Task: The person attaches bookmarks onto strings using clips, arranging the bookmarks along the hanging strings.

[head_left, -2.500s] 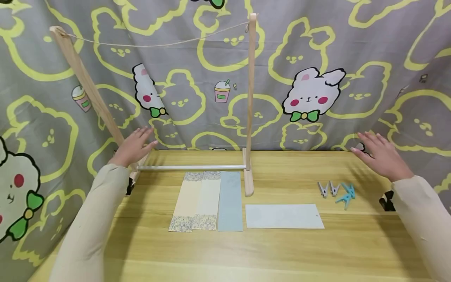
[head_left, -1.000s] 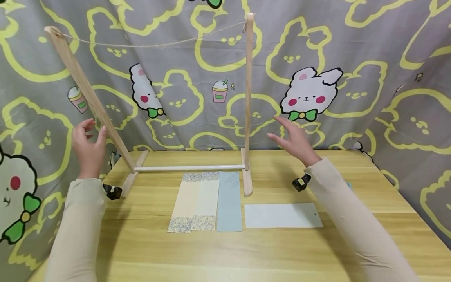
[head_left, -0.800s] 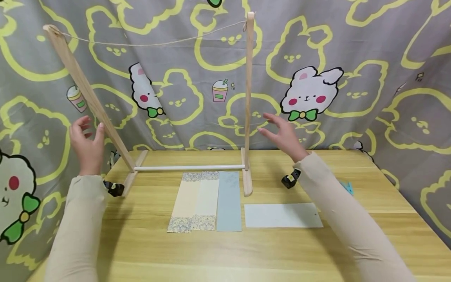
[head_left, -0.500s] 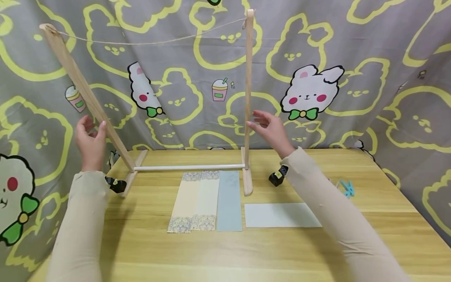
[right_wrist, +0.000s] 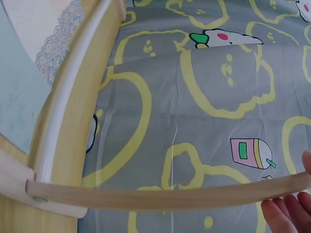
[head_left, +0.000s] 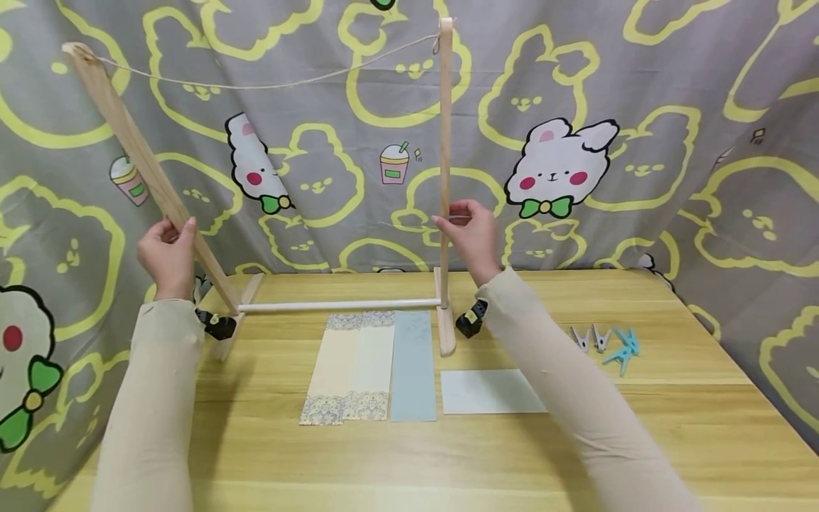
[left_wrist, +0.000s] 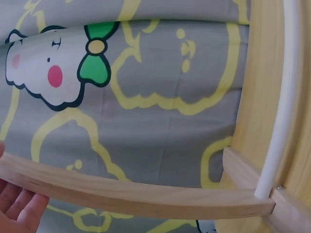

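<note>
R fingers (right_wrist: 277, 217) round wooden post (right_wrist: 160, 200) (white rod (right_wrist: 68, 92) nr far end), grey curtain (right_wrist: 167, 114) bhd

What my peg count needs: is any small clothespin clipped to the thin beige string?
No, the string hangs bare; grey clothespins and turquoise clothespins lie on the yellowish wooden table.

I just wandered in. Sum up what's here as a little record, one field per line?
Left hand: grips the left post
Right hand: grips the right post
String: sags between the post tops
White rod: joins the posts low down
Cards: two patterned cream, one blue, one pale partly hidden by the right sleeve
Clothespins: two grey, two turquoise
Surface: wooden table
</note>
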Demonstrator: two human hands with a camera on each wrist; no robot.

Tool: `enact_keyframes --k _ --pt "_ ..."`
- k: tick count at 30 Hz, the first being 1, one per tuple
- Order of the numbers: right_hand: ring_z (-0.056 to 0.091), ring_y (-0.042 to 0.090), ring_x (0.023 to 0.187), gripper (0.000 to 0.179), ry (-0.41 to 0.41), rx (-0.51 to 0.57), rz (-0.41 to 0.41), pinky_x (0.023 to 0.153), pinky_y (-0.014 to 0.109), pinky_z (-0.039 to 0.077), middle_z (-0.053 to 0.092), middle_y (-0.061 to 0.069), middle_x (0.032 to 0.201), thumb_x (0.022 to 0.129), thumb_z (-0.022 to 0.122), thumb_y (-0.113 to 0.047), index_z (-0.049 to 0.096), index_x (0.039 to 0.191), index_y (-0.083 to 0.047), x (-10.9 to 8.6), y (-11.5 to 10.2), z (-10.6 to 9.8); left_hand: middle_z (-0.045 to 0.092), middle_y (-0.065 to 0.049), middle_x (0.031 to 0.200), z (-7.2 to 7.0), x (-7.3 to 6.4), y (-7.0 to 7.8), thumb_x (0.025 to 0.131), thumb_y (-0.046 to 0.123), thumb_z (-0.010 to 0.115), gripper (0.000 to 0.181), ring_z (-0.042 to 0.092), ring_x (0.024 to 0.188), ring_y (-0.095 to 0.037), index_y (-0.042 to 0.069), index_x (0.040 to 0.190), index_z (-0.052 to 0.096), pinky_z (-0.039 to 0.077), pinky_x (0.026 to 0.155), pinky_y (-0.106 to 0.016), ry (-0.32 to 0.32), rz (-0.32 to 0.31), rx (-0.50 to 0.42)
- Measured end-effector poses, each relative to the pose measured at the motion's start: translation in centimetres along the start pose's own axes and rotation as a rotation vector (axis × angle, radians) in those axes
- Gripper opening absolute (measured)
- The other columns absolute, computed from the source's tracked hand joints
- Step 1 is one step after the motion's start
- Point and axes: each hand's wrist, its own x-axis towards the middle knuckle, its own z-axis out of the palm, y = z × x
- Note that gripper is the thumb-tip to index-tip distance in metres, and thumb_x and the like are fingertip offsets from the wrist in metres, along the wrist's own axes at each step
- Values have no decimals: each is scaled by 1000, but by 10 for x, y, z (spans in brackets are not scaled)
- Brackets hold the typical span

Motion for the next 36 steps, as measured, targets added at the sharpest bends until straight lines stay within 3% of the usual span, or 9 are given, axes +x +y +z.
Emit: enact_keyframes --k 4,8,13,16,27,36 --pt "66 25 87 29 71 -26 -24 74 33 56 66 16 95 81 75 -15 64 102 2 -4 0 8 61 16 83 -2 0 -2 82 28 72 38 57 81 0 9 115 68 46 74 -12 33 -52 -29" --pt "67 24 84 25 118 -6 -42 72 32 56 67 16 92 80 76 -12 66 99 2 -7 1 14 62 16 77 -4 0 -6 79 26 75 35 58 76 0 9 109 71 46 68 -9 64 -66 -80" --pt "68 25 81 24 153 37 -90 71 30 56 69 17 90 80 76 -11 69 98 4 -10 5 17 64 15 75 -5 -1 -6 77 26 77 30 59 75 -1 12 104 74 46 67 -10 59 -90 -120" --pt "69 25 79 23 174 9 -134 70 30 56 70 18 89 81 75 -11 70 97 5 -11 8 16 64 14 74 -4 -2 -4 76 26 78 29 59 73 -1 13 102 74 46 64 -9 50 -109 -132" --pt "69 27 79 19 261 -147 -179 67 38 56 70 19 86 83 72 -12 71 91 6 -8 13 7 65 11 75 1 -5 -2 75 26 79 29 60 74 -3 13 100 75 47 66 -11 44 -114 -170" --pt "69 26 78 21 265 -147 -137 68 34 56 70 19 87 84 71 -13 71 93 6 -3 18 -2 65 14 75 9 -13 -3 77 28 77 29 61 74 -2 11 101 74 47 66 -11 50 -39 -78"
